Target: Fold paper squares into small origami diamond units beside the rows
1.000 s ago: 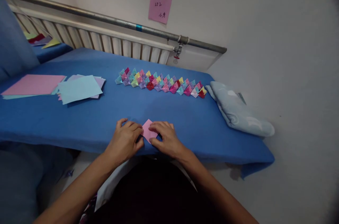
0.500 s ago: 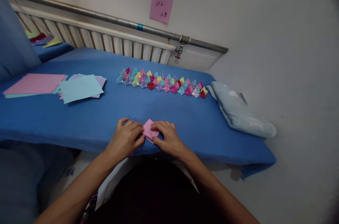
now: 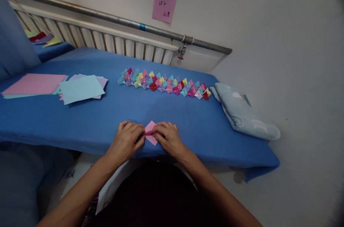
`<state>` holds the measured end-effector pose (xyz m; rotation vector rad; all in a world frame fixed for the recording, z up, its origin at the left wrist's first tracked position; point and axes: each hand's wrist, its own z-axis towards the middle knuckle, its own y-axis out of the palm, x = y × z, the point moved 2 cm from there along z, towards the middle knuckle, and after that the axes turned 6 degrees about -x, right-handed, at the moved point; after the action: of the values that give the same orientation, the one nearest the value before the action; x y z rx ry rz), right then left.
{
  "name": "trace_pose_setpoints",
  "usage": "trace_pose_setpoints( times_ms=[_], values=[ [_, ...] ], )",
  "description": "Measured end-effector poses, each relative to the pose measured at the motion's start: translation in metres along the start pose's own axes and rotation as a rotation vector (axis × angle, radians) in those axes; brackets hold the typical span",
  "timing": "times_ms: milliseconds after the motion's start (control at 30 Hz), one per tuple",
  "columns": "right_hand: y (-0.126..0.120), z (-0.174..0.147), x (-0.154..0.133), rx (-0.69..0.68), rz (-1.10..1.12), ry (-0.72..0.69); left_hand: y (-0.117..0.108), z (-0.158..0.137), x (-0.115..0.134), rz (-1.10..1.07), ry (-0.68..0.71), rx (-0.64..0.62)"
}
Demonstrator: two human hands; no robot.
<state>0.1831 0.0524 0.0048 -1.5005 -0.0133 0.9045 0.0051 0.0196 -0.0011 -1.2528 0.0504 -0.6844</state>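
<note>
A pink sheet of origami paper [image 3: 151, 139], partly folded into a diamond shape, is held between my two hands near the front edge of the blue-covered surface. My left hand [image 3: 128, 136] pinches its left corner. On the opposite corner, the thumb and fingers of my right hand [image 3: 168, 135] are closed. A darker pink raised fold runs across the middle, between my fingertips. Beyond my hands stand rows of small folded paper pieces [image 3: 161, 86] in many colours.
To the left lie a stack of light blue and purple paper [image 3: 83, 90] and a pink sheet [image 3: 34, 83] on more paper. A folded pale blanket [image 3: 240, 110] rests at the right end. Behind run a radiator [image 3: 107, 42] and a metal pipe [image 3: 88, 14]; a pink note [image 3: 164, 5] hangs on the wall.
The pink paper's near flap has been lifted, so a raised dark pink fold now crosses its middle and a lower point shows. Both hands stay at about the same place.
</note>
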Motion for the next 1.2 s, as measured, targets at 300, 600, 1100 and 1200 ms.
trace_pose_setpoints(
  times_ms=[300,600,1100,1200],
  values=[
    [0.000,0.003,-0.001,-0.026,0.025,0.051,0.006,-0.003,-0.005,0.018,0.017,0.116],
    [0.001,0.004,-0.002,-0.001,0.023,0.108,0.005,0.000,-0.003,-0.003,-0.077,0.077],
    [0.005,0.009,-0.008,0.107,-0.026,0.182,0.009,0.010,0.010,0.096,-0.322,0.044],
    [0.006,0.009,-0.008,0.114,-0.026,0.195,0.008,0.012,0.013,0.116,-0.364,0.027]
  ],
)
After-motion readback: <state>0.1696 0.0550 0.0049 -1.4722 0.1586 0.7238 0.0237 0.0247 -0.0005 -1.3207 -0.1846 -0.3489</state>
